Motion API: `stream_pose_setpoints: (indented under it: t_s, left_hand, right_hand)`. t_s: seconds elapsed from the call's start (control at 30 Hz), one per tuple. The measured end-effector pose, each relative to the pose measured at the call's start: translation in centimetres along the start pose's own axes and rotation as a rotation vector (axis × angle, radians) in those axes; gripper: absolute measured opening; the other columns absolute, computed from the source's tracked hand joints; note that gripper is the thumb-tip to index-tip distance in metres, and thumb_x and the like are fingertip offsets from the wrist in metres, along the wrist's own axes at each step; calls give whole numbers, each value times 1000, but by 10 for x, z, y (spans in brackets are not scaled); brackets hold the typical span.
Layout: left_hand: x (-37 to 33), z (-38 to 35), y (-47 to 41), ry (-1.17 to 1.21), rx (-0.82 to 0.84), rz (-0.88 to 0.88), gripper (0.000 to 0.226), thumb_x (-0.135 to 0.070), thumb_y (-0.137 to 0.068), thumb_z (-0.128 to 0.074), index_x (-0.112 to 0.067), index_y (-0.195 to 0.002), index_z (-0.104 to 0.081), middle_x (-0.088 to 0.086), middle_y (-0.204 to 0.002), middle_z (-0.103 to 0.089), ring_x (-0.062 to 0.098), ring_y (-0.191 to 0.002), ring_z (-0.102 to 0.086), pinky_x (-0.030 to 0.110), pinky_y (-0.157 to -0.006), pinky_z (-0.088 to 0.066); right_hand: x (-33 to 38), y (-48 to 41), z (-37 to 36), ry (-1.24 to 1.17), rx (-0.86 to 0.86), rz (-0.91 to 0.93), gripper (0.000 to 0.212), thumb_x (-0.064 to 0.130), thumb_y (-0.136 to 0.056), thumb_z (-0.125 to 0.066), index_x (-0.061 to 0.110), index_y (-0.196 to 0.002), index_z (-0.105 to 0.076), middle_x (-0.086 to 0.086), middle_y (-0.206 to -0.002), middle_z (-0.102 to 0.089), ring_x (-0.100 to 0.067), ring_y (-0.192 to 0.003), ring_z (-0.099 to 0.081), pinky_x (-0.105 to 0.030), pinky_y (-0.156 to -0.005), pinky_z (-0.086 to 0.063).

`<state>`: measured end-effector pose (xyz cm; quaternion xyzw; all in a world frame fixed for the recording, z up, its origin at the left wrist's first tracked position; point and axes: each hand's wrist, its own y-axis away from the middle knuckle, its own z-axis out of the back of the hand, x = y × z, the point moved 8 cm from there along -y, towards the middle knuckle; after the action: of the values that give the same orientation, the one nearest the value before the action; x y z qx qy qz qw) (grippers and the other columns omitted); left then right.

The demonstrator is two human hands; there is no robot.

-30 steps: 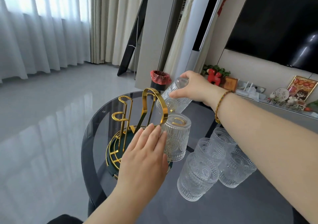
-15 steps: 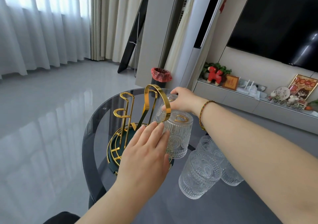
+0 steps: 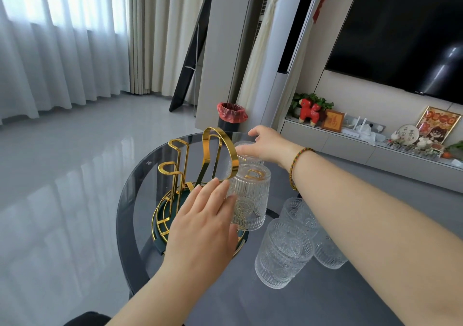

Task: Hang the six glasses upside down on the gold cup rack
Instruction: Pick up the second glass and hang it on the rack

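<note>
The gold cup rack (image 3: pixel 213 155) on its green base stands on the round glass table (image 3: pixel 135 200). One ribbed glass (image 3: pixel 250 200) hangs upside down on a near-right prong. Just behind it a second glass (image 3: pixel 246 156) sits upside down at the rack's far right, and my right hand (image 3: pixel 269 145) grips its top from above. My left hand (image 3: pixel 205 223) lies flat with fingers apart, its fingertips against the rack and the hung glass. Three more glasses stand upright to the right: the nearest (image 3: pixel 283 253), one behind it (image 3: pixel 299 213), and one partly under my right forearm (image 3: pixel 328 253).
The left prongs of the rack (image 3: pixel 175 165) are bare. A bin with a red bag (image 3: pixel 231 115) stands on the floor beyond the table. A low shelf with ornaments (image 3: pixel 375 140) runs along the right wall under a dark screen.
My right hand has brought its glass down from a tilt above the rack to upside down behind the hung glass. The left hand has stayed by the rack.
</note>
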<state>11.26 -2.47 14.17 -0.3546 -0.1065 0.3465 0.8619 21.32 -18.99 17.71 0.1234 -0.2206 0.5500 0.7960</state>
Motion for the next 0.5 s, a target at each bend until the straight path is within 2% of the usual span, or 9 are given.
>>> stream_pose_setpoints:
  t_s: [0.1, 0.17, 0.23, 0.33, 0.4, 0.47, 0.5]
  left_hand:
    - [-1, -2, 1, 11, 33, 21, 51, -27, -46, -87, -9, -91, -70, 10, -103, -71, 28, -100, -64, 54, -79, -51]
    - [-1, -4, 4, 18, 40, 35, 51, -26, -47, -87, -9, -93, -70, 11, -106, -70, 31, -103, -62, 52, -87, -47]
    - [-1, -5, 6, 47, 22, 45, 51, -24, -51, -86, -8, -96, -69, 14, -110, -67, 35, -110, -57, 46, -102, -30]
    - [-1, -6, 14, 122, -1, 73, 46, -20, -61, -82, -7, -102, -67, 20, -123, -58, 34, -127, -37, 38, -108, -9]
    - [-5, -4, 26, 202, -46, 84, 35, -24, -74, -66, -8, -105, -65, 19, -130, -50, 30, -129, -26, 34, -109, -4]
    - [-14, -7, 42, 269, -68, 59, 38, -28, -76, -47, -9, -105, -64, 16, -131, -46, 27, -126, -28, 35, -110, -7]
    - [-20, -10, 50, 298, -68, 34, 39, -27, -76, -44, -10, -104, -64, 14, -129, -47, 27, -124, -31, 35, -110, -9]
  right_hand:
    - [-5, 14, 12, -56, -34, 4, 63, 42, -75, -60, 15, -127, -36, -11, -135, -40, -29, -123, -38, -45, -102, -36]
    - [-8, 33, 18, -110, -60, 27, 55, 38, -78, -57, 16, -125, -38, -9, -133, -42, -27, -121, -39, -42, -101, -37]
    - [-12, 58, 25, -187, -134, 77, 48, 34, -79, -57, 18, -122, -41, -6, -128, -45, -23, -119, -39, -34, -95, -35]
    - [-26, 108, 30, -305, -302, 163, 40, 28, -78, -58, 24, -116, -45, 4, -115, -45, -16, -114, -38, -28, -90, -32]
    - [-42, 144, 24, -395, -392, 201, 34, 22, -78, -59, 34, -107, -45, 12, -109, -44, -10, -109, -39, -23, -92, -33]
    - [-67, 174, 11, -498, -468, 190, 39, 16, -77, -60, 43, -96, -40, 17, -106, -45, -2, -104, -42, -7, -85, -32]
    - [-80, 186, 1, -547, -504, 164, 41, 13, -77, -61, 44, -94, -40, 19, -107, -45, 2, -103, -42, -1, -81, -32]
